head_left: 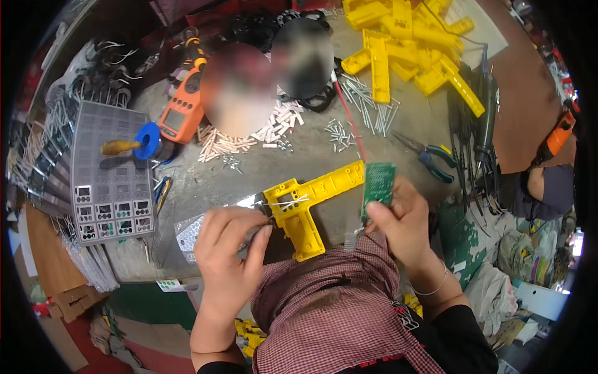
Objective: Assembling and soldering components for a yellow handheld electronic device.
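A green circuit board (379, 182) stands upright in my right hand (402, 221), held between thumb and fingers. Below the board hangs a grey, ribbed strip (354, 238); whether it is joined to the board I cannot tell. One yellow plastic tool housing half (306, 225), shaped like a pistol grip, lies open side up between my hands. Thin whitish wires or pins (291, 202) cross its inside. At the housing's left side, my left hand (225, 249) is closed in a pinch. Something small and dark shows by its fingertips, too hidden to name.
A compartment tray (112, 174), blue wire spool (148, 140) and orange multimeter (184, 106) occupy the left. Beyond the housing lie copper-coloured pieces (227, 142) and screws (339, 136). Yellow housings (405, 50) are heaped far right, with pliers (430, 156) nearer. A perforated silvery sheet (189, 240) lies left.
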A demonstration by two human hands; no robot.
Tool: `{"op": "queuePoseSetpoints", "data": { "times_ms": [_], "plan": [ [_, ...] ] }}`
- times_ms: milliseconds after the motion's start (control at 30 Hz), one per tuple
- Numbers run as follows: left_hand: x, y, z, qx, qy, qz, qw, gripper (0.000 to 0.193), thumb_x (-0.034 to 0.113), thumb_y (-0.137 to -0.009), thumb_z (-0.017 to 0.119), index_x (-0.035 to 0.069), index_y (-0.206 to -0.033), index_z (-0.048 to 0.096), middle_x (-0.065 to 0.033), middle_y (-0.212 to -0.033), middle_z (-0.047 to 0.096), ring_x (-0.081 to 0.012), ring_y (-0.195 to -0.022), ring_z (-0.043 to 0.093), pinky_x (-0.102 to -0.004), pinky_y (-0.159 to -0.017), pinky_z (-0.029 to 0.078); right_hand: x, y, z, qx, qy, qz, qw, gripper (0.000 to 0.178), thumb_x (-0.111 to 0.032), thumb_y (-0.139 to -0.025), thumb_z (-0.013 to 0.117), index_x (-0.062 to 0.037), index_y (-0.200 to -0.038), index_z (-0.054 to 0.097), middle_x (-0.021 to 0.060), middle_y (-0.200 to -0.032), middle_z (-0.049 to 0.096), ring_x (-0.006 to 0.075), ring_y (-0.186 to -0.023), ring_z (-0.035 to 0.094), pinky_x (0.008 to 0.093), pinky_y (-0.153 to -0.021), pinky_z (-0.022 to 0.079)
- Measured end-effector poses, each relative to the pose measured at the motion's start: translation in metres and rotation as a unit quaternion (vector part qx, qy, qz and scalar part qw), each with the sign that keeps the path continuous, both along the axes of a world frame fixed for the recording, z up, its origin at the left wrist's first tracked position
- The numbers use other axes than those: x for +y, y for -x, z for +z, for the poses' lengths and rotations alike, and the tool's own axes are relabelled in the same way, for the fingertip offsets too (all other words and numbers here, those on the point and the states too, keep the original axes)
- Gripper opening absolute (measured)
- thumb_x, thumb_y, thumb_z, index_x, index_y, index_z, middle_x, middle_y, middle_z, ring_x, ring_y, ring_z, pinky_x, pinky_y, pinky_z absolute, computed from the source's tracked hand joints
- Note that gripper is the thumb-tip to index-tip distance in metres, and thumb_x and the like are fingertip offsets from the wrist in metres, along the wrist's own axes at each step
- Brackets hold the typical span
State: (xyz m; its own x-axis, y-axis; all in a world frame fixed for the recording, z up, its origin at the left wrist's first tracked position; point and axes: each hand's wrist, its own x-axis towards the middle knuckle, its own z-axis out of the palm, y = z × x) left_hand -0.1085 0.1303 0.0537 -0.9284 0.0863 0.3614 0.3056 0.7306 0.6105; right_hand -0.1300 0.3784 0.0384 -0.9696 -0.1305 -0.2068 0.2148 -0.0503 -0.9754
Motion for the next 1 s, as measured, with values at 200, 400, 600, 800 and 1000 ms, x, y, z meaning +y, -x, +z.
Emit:
{"op": "queuePoseSetpoints", "data": {
  "times_ms": [200, 400, 600, 800, 1000],
  "plan": [
    [0.034, 0.007, -0.032, 0.006, 0.227, 0.016, 0.974, 0.013, 0.008, -0.071, 0.072, 0.004, -0.082, 0.066, -0.0133, -0.111, 0.056, -0.0369, -0.113, 0.049, -0.0469, -0.096, 0.038, 0.01, 0.011, -0.019, -0.018, 0.094, 0.009, 0.995, 0.021, -0.017, -0.092, 0.065, -0.0032, -0.101, 0.053, 0.0018, -0.086, 0.058, 0.0085, -0.074, 0.057, 0.0243, -0.06, 0.05],
    [0.015, 0.015, -0.036, -0.085, 0.034, -0.019, 0.996, 0.015, 0.01, -0.069, 0.074, 0.001, -0.071, 0.063, -0.0147, -0.113, 0.057, -0.0391, -0.117, 0.048, -0.0492, -0.098, 0.037, 0.016, 0.008, -0.028, -0.037, 0.154, 0.032, 0.987, 0.018, -0.015, -0.092, 0.064, -0.0031, -0.1, 0.053, -0.0001, -0.09, 0.057, 0.0062, -0.076, 0.055, 0.0229, -0.065, 0.048],
    [0.01, 0.011, -0.04, -0.068, 0.162, -0.007, 0.984, 0.053, 0.023, -0.064, 0.08, 0.006, -0.11, 0.062, -0.017, -0.108, 0.053, -0.0352, -0.096, 0.053, -0.0452, -0.084, 0.043, 0.022, 0.002, -0.038, -0.049, 0.143, 0.119, 0.981, 0.019, -0.009, -0.09, 0.067, -0.0021, -0.102, 0.054, -0.001, -0.088, 0.058, 0.0037, -0.081, 0.055, 0.021, -0.068, 0.045],
    [0.013, 0.02, -0.049, -0.055, 0.149, 0.017, 0.987, 0.048, 0.012, -0.066, 0.069, 0.001, -0.11, 0.056, -0.019, -0.101, 0.053, -0.0368, -0.092, 0.054, -0.0418, -0.08, 0.046, 0.026, 0.005, -0.039, -0.072, 0.158, 0.138, 0.975, 0.019, -0.009, -0.091, 0.067, -0.0012, -0.101, 0.053, -0.0009, -0.088, 0.058, 0.0024, -0.078, 0.055, 0.0199, -0.064, 0.046],
    [0.01, 0.019, -0.039, -0.03, 0.113, -0.017, 0.993, 0.049, 0.019, -0.077, 0.068, -0.001, -0.121, 0.057, -0.0197, -0.113, 0.056, -0.0362, -0.107, 0.055, -0.0436, -0.095, 0.042, 0.026, 0.009, -0.042, -0.06, 0.142, 0.159, 0.975, 0.022, -0.013, -0.09, 0.068, -0.0001, -0.103, 0.055, 0.001, -0.088, 0.06, 0.0037, -0.079, 0.055, 0.0219, -0.066, 0.049]
  ]
}}
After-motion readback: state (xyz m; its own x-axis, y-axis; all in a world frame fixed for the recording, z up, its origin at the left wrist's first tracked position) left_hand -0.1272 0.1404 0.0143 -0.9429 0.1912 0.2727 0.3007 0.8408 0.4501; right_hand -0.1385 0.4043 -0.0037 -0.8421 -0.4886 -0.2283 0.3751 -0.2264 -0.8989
